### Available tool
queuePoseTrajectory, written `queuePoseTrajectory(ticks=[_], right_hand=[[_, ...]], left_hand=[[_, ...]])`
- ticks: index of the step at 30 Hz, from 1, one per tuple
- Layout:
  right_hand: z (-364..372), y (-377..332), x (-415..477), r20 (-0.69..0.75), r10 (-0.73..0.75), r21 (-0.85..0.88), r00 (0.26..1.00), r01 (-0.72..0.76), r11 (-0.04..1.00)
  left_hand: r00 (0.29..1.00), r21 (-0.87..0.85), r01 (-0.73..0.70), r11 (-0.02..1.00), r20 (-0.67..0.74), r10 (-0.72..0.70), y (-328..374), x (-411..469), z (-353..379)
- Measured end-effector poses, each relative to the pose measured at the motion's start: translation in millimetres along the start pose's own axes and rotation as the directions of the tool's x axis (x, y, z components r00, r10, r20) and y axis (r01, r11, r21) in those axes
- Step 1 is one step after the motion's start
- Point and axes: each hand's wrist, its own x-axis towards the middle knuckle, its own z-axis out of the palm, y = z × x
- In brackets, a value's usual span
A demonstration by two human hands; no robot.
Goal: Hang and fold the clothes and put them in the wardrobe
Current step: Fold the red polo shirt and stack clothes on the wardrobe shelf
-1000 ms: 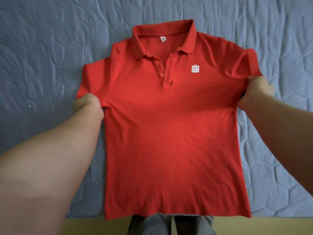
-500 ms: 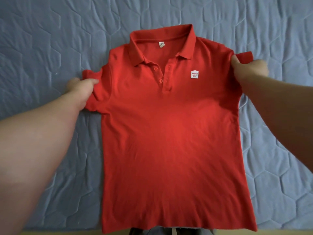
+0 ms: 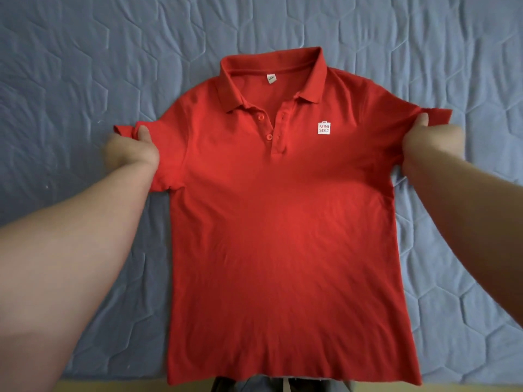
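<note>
on the bed (image 3: 85, 66), my l hand (image 3: 130, 151) & r hand (image 3: 431, 145) pinch the red polo (image 3: 283, 222) by its sleeves (image 3: 172, 165); soft, light, floppy, so best gripped at both shoulders.

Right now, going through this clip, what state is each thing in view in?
red polo shirt: unfolded, front up, spread on the bedcover.
placket: open, all buttons undone.
left hand: grips the left-side sleeve, thumb on top.
right hand: grips the right-side sleeve, thumb on top.
blue quilted bedcover: spread under the shirt, lightly creased.
</note>
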Motion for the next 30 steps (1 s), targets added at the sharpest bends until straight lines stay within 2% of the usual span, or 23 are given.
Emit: queuePoseTrajectory(ticks=[2, 5, 7, 9, 10, 12, 15, 17, 19, 21, 26, 27, 28, 30], right_hand=[[-3, -5, -17, -0.037, -0.193, 0.015, 0.981, 0.193, 0.981], [1, -12, -57, 0.014, -0.504, -0.151, 0.863, 0.5, 0.853], [10, -13, -89, 0.216, -0.644, -0.197, 0.734, 0.679, 0.707], [20, -10, -107, 0.476, -0.62, -0.194, 0.623, 0.763, 0.617], [23, -10, -110, 0.554, -0.577, -0.204, 0.6, 0.77, 0.605], [23, -14, -109, 0.529, -0.586, -0.188, 0.613, 0.759, 0.624], [27, -35, -92, 0.283, -0.706, -0.129, 0.65, 0.755, 0.643], [34, -54, -73, 0.205, -0.7, -0.171, 0.684, 0.729, 0.663], [42, -75, -53, 0.225, -0.599, -0.205, 0.768, 0.639, 0.741], [49, -90, -36, 0.311, -0.468, -0.219, 0.827, 0.541, 0.812], [58, -104, -12, 0.422, -0.322, -0.287, 0.847, 0.462, 0.839], [58, -106, -9, 0.428, -0.281, -0.262, 0.859, 0.416, 0.871], [58, -110, -4, 0.441, -0.24, -0.168, 0.865, 0.342, 0.924], [56, -117, 4, 0.509, -0.103, 0.097, 0.855, 0.063, 0.993]], left_hand=[[0.995, -0.062, -0.069, 0.996, -0.077, 0.064, 11, -18, -6], [0.929, -0.142, -0.365, 0.92, -0.113, 0.351, 22, -65, -5], [0.849, -0.225, -0.519, 0.825, -0.018, 0.529, 23, -94, 4], [0.754, -0.279, -0.593, 0.756, 0.137, 0.642, 24, -111, 13], [0.73, -0.268, -0.607, 0.748, 0.184, 0.658, 26, -112, 15], [0.749, -0.231, -0.606, 0.761, 0.156, 0.643, 31, -103, 18], [0.809, -0.137, -0.578, 0.805, 0.034, 0.587, 49, -78, 22], [0.866, -0.072, -0.497, 0.865, 0.014, 0.499, 67, -59, 27], [0.936, -0.028, -0.339, 0.941, 0.089, 0.34, 84, -37, 35], [0.96, 0.006, -0.225, 0.974, 0.171, 0.221, 96, -20, 42], [0.929, 0.056, -0.246, 0.968, 0.3, 0.219, 108, -1, 42], [0.923, 0.043, -0.235, 0.971, 0.324, 0.209, 110, 3, 40], [0.921, 0.011, -0.211, 0.977, 0.338, 0.195, 113, 6, 37], [0.918, -0.083, -0.147, 0.986, 0.36, 0.167, 112, 15, 27]])
